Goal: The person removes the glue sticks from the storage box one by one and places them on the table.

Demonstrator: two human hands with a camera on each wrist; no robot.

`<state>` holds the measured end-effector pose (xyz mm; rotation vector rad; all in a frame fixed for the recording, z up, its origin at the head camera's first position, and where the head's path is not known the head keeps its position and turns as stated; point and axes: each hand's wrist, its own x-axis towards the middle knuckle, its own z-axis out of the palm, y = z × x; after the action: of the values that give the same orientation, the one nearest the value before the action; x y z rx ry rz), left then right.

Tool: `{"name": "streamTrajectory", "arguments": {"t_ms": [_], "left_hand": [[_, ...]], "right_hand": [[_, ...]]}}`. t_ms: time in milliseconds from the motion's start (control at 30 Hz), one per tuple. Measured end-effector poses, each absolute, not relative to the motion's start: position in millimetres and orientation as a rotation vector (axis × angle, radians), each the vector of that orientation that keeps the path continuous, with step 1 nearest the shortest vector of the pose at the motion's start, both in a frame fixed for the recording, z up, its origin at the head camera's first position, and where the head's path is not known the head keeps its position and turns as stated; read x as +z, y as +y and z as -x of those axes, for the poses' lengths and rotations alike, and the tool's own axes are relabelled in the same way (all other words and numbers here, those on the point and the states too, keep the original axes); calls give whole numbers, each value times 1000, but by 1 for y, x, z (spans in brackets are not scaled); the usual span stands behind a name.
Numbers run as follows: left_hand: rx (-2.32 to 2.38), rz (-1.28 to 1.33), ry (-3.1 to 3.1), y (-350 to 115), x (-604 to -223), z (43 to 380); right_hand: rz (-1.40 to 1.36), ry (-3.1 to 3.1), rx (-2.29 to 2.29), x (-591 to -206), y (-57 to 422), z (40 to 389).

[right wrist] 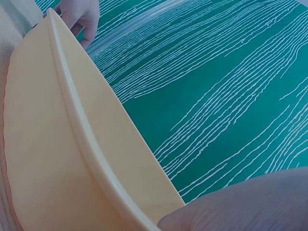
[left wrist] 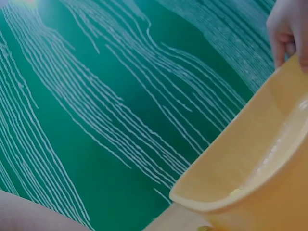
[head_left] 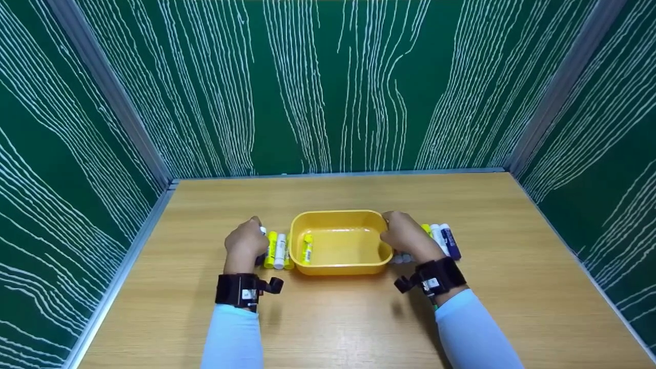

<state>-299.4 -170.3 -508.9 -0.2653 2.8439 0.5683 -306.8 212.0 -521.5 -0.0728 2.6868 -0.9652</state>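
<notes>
A yellow plastic basin sits mid-table with one yellow glue stick standing or leaning inside its left end. My right hand grips the basin's right rim, thumb at the inner side; it also shows at the far rim in the left wrist view. Left of the basin, my left hand is over the outer end of a row of glue sticks, including a white glue stick. Its fingers point down, and what they touch is hidden. Beyond the right hand lie more sticks, among them a navy glue stick.
The wooden table is bounded by green panels with white wavy lines at the back and both sides. Metal frame strips run along the table's edges. Some sticks lie partly under the right hand.
</notes>
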Motion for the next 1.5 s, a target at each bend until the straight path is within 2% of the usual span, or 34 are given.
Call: {"name": "streamTrajectory", "arguments": {"t_ms": [600, 933, 1233, 1400, 1500], "left_hand": [[649, 186, 2844, -176, -514, 298], [634, 297, 2843, -171, -509, 301], [874, 262, 2960, -129, -481, 294], [707, 112, 2999, -92, -475, 279], [559, -81, 3089, -77, -482, 270]], "right_hand": [[77, 2686, -985, -522, 213, 306], [85, 2706, -953, -524, 213, 308], [55, 2685, -964, -522, 213, 307], [60, 2697, -966, -523, 212, 307], [61, 2699, -985, -525, 211, 307]]}}
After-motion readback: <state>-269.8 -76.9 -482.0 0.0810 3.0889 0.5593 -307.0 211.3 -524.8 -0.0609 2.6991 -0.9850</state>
